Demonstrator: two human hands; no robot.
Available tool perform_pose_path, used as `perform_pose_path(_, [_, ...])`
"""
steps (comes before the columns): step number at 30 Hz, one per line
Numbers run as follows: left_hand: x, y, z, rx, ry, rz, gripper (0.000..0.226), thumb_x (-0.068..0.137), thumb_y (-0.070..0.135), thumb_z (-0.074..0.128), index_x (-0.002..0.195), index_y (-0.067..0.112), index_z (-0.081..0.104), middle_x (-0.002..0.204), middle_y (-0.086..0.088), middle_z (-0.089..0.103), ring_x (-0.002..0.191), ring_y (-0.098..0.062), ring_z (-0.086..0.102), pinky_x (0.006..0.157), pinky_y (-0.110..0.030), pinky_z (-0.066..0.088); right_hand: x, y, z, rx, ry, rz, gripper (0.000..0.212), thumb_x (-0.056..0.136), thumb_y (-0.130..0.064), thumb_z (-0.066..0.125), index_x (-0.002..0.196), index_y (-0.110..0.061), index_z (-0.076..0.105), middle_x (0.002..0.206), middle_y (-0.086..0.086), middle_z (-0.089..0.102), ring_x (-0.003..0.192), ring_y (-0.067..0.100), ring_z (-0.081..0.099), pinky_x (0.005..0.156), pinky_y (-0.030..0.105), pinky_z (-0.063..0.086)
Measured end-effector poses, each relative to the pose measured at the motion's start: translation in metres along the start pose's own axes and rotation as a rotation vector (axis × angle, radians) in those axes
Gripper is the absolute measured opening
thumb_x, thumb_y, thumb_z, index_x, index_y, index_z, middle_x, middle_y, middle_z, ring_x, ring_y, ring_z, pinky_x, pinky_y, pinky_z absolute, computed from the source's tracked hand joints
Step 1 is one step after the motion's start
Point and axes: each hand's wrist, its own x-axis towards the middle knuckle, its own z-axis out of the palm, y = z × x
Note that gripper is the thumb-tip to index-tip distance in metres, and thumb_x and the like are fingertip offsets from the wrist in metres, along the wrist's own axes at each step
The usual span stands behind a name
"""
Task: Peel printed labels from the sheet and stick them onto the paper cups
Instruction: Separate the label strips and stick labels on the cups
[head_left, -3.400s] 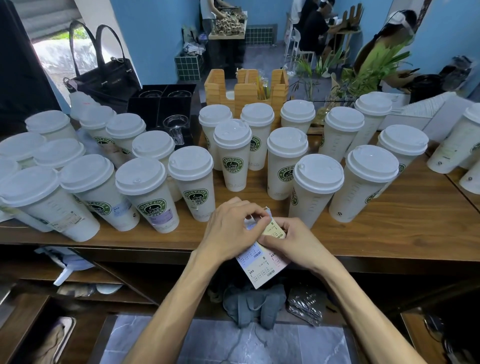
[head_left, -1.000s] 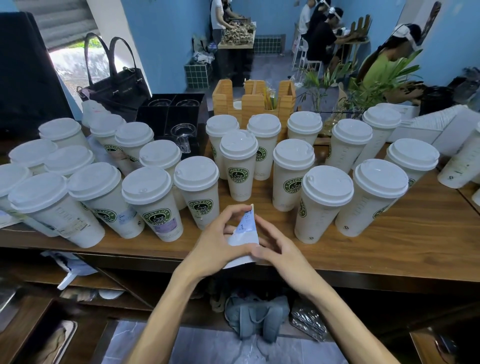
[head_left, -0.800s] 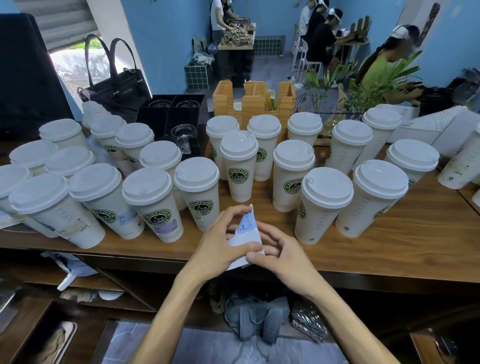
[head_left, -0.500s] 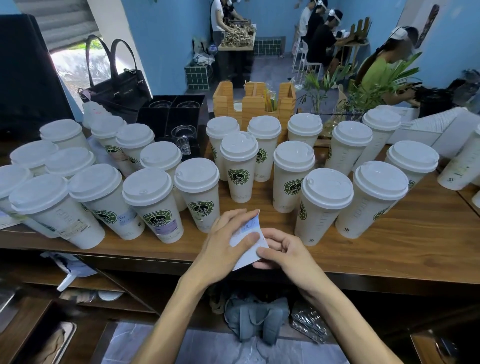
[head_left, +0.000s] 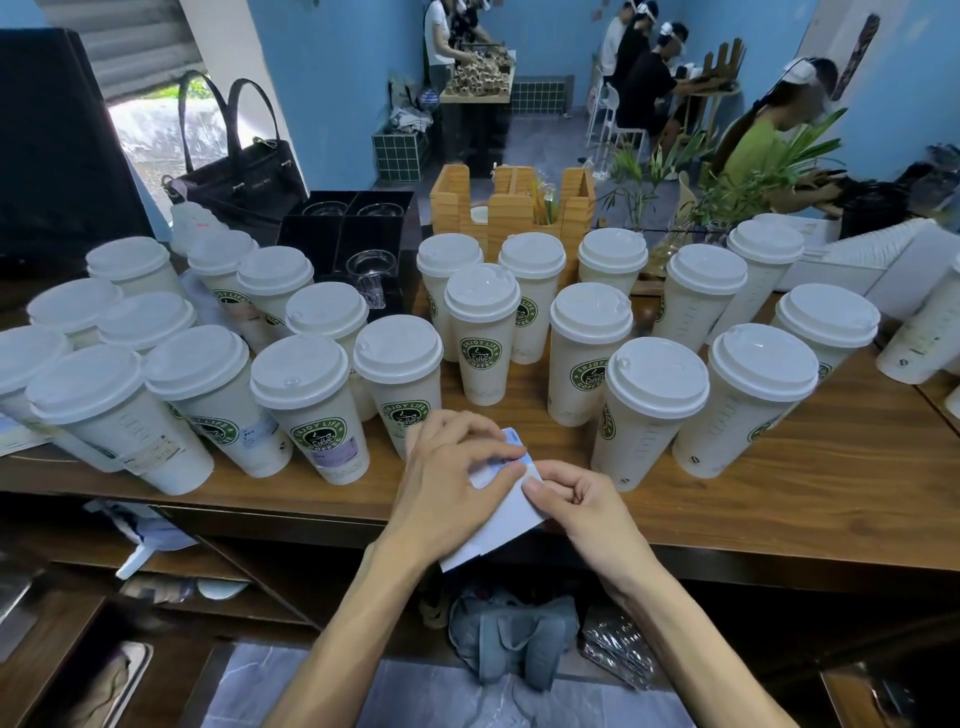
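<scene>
Both hands (head_left: 511, 486) pinch label sheet (head_left: 506, 519), seemingly tilted upper-right.

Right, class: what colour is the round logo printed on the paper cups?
Green with white lettering, clearest in the head view on the cup behind the hands.

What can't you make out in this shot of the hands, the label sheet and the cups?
Head view:
- White label sheet: print too small to read; left hand covers its upper part.
- Whether a label is lifted yet: hidden under right hand fingertips.
- White lidded paper cup with green logo: lower front hidden behind left hand.
</scene>
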Motion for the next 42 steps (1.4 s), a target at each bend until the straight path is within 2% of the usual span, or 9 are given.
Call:
perform_pose_path(6, [-0.002, 0.006, -0.003, -0.062, -0.046, -0.091, 0.006, 0.089, 0.036, 0.074, 0.091, 0.034, 0.079, 0.089, 0.022, 0.073, 0.089, -0.002, 0.064, 0.080, -0.027, 0.049, 0.001, -0.001, -0.001, -0.115, 0.034, -0.042, 0.020, 0.103, -0.004, 0.057, 0.112, -0.010, 0.075, 0.096, 0.007, 0.081, 0.088, 0.008, 0.072, 0.081, 0.018, 0.051])
perform_pose_path(14, [-0.001, 0.011, -0.003, -0.031, -0.093, -0.042, 0.009, 0.090, 0.042, 0.073, 0.090, 0.034, 0.076, 0.088, 0.020, 0.070, 0.089, -0.003, 0.061, 0.080, -0.025, 0.047, 0.000, 0.001, -0.003, -0.236, 0.049, -0.056, 0.019, 0.104, -0.012, 0.060, 0.107, -0.021, 0.077, 0.089, 0.002, 0.080, 0.085, 0.008, 0.069, 0.082, 0.028, 0.051])
perform_pose_path(18, [0.000, 0.010, -0.003, -0.052, -0.110, -0.009, 0.007, 0.095, 0.034, 0.071, 0.091, 0.030, 0.076, 0.089, 0.020, 0.071, 0.090, -0.005, 0.059, 0.081, -0.024, 0.045, 0.002, 0.002, -0.006, -0.353, 0.032, -0.106, 0.017, 0.096, -0.032, 0.062, 0.105, -0.030, 0.076, 0.087, 0.010, 0.077, 0.083, 0.008, 0.062, 0.081, 0.035, 0.048])
perform_pose_path(24, [-0.001, 0.011, 0.001, -0.001, -0.126, 0.045, 0.011, 0.101, 0.026, 0.064, 0.095, 0.023, 0.072, 0.091, 0.016, 0.069, 0.095, -0.010, 0.053, 0.082, -0.024, 0.043, 0.001, 0.006, -0.011, -0.375, 0.008, -0.114, 0.028, 0.091, -0.043, 0.061, 0.105, -0.022, 0.073, 0.076, 0.000, 0.060, 0.078, 0.011, 0.048, 0.076, 0.034, 0.038])
perform_pose_path(28, [-0.001, 0.008, 0.004, 0.027, -0.131, 0.037, 0.012, 0.103, 0.028, 0.060, 0.096, 0.023, 0.069, 0.091, 0.014, 0.066, 0.095, -0.011, 0.051, 0.083, -0.031, 0.044, -0.002, 0.002, -0.010, -0.322, 0.012, -0.089, 0.018, 0.099, -0.024, 0.062, 0.105, -0.028, 0.078, 0.087, 0.009, 0.079, 0.081, 0.006, 0.062, 0.079, 0.030, 0.047])
perform_pose_path(32, [-0.003, 0.010, 0.003, 0.024, -0.121, 0.041, 0.013, 0.099, 0.039, 0.061, 0.096, 0.030, 0.070, 0.093, 0.017, 0.067, 0.093, -0.007, 0.053, 0.082, -0.030, 0.045, -0.004, 0.000, -0.012, -0.354, 0.023, -0.077, 0.018, 0.096, -0.027, 0.063, 0.105, -0.033, 0.077, 0.087, 0.001, 0.080, 0.081, 0.004, 0.063, 0.081, 0.032, 0.047])
perform_pose_path(35, [-0.003, 0.011, 0.005, 0.027, -0.105, 0.061, 0.016, 0.096, 0.045, 0.061, 0.097, 0.033, 0.070, 0.093, 0.019, 0.067, 0.092, -0.007, 0.055, 0.080, -0.032, 0.048, -0.005, 0.001, -0.012, -0.348, 0.016, -0.066, 0.020, 0.098, -0.014, 0.066, 0.102, -0.030, 0.078, 0.078, -0.006, 0.073, 0.074, 0.001, 0.062, 0.076, 0.027, 0.045])
perform_pose_path(39, [-0.005, 0.010, 0.010, -0.084, -0.092, 0.028, 0.009, 0.096, 0.034, 0.070, 0.103, 0.030, 0.075, 0.099, 0.021, 0.067, 0.098, -0.008, 0.058, 0.087, -0.028, 0.047, -0.004, -0.001, -0.012, -0.241, 0.065, -0.063, 0.015, 0.093, -0.009, 0.074, 0.097, -0.021, 0.079, 0.075, 0.003, 0.067, 0.074, 0.009, 0.058, 0.075, 0.026, 0.045])
perform_pose_path(42, [-0.006, 0.007, 0.011, -0.197, -0.149, -0.040, 0.015, 0.093, 0.034, 0.075, 0.108, 0.032, 0.077, 0.105, 0.021, 0.070, 0.105, -0.007, 0.062, 0.093, -0.027, 0.048, -0.005, -0.002, -0.011, -0.207, 0.085, -0.037, 0.011, 0.086, -0.015, 0.081, 0.096, -0.013, 0.078, 0.084, 0.020, 0.074, 0.080, 0.017, 0.064, 0.080, 0.035, 0.047])
